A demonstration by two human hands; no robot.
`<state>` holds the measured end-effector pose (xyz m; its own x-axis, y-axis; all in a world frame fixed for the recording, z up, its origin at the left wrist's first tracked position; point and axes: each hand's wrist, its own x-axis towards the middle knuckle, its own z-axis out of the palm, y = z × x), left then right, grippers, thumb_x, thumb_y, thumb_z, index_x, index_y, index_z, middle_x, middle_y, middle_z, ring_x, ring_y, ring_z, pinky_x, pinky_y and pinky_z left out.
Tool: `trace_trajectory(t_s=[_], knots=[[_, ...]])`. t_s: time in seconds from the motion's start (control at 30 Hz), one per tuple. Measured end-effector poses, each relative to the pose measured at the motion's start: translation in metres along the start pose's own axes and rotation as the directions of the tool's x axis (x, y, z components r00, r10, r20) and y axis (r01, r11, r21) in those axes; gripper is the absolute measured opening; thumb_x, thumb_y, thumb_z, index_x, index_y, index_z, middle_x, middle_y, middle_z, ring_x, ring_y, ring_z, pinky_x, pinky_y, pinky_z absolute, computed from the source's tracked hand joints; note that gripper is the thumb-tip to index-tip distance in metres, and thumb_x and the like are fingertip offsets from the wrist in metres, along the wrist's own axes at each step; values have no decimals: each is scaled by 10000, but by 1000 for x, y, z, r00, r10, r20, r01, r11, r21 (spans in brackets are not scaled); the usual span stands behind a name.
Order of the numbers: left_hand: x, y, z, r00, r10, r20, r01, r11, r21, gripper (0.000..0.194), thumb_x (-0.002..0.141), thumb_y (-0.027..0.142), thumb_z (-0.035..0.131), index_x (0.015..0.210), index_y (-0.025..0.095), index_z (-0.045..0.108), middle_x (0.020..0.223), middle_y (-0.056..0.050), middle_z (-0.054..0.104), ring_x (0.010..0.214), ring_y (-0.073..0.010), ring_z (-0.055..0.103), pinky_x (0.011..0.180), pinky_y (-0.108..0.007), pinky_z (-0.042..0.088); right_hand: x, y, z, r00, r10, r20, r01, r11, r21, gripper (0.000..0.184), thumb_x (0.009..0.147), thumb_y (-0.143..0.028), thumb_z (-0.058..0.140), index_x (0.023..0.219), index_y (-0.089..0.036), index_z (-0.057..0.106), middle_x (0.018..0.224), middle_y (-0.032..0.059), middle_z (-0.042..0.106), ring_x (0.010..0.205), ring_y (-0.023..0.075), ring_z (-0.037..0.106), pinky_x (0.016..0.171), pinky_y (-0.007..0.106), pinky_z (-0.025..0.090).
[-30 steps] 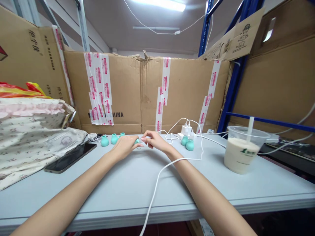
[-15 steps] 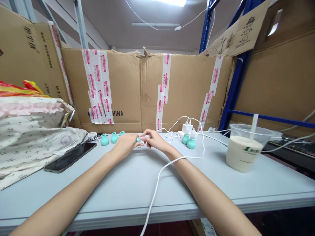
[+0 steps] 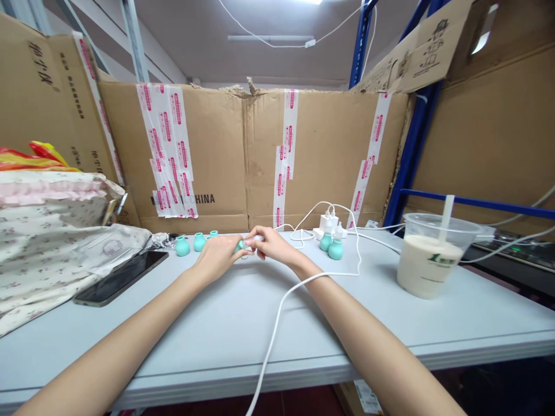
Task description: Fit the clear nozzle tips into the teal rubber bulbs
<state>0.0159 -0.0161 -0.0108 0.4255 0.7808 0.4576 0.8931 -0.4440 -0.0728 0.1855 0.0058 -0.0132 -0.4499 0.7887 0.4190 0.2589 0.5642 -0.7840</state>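
Two tipped teal bulbs (image 3: 335, 249), seemingly finished, stand before the charger (image 3: 328, 222); at least three open-necked bulbs (image 3: 182, 247) sit far left of it. Nearer its left, your left hand (image 3: 217, 253) curls round another bulb (image 3: 239, 247), your right hand (image 3: 270, 243) pinching its pale tip (image 3: 248, 245).

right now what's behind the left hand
Behind the left hand, the top of a teal bulb shows, with a cardboard panel farther back. The hand covers the bulb's lower part and anything else there.

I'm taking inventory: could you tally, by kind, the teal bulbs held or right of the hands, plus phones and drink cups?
Held teal bulbs: 1
Teal bulbs at right: 2
Phones: 1
Drink cups: 1
Total: 5
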Motion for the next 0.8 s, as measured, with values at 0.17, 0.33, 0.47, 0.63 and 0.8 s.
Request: trace_trajectory(t_s=[0.17,0.33,0.47,0.63,0.8], knots=[[1,5,-5,995,-58,-79,52,995,-84,429,844,554,350,928,227,614,876,-47,684,798,-231,608,592,-272,323,-2,-12,-12,1000,1,10,-1,999,54,197,769,-346,573,788,-150,563,598,-15,581,457,60,502,493,190,394],[2,6,-6,996,-42,-75,34,994,-100,446,821,592,367,894,236,626,863,-31,687,787,-224,615,590,-268,327,-3,-15,-24,994,-25,106,24,1000,10,210,733,-320,608,828,-133,620,658,8,602,538,75,515,508,193,398],[0,7,-2,997,-7,-71,3,998,-56,459,822,590,369,982,233,610,886,-38,685,799,-224,619,582,-263,334,0,-6,-22,997,34,68,-36,999,28,229,677,-253,648,855,-110,666,646,19,620,554,89,545,543,211,444],[-1,10,0,1000,-25,-10,25,998,51,439,858,524,362,960,171,602,851,-79,680,797,-233,625,578,-265,344,4,2,-12,995,95,9,-95,990,102,238,635,-192,662,847,-88,692,637,39,651,600,122,599,624,248,490],[-2,12,1,999,-32,-28,35,995,96,411,864,494,380,950,149,584,850,-90,672,814,-228,623,597,-264,360,6,3,-8,997,67,-30,-65,997,48,232,630,-190,668,842,-105,701,623,33,660,585,129,603,611,247,482]])
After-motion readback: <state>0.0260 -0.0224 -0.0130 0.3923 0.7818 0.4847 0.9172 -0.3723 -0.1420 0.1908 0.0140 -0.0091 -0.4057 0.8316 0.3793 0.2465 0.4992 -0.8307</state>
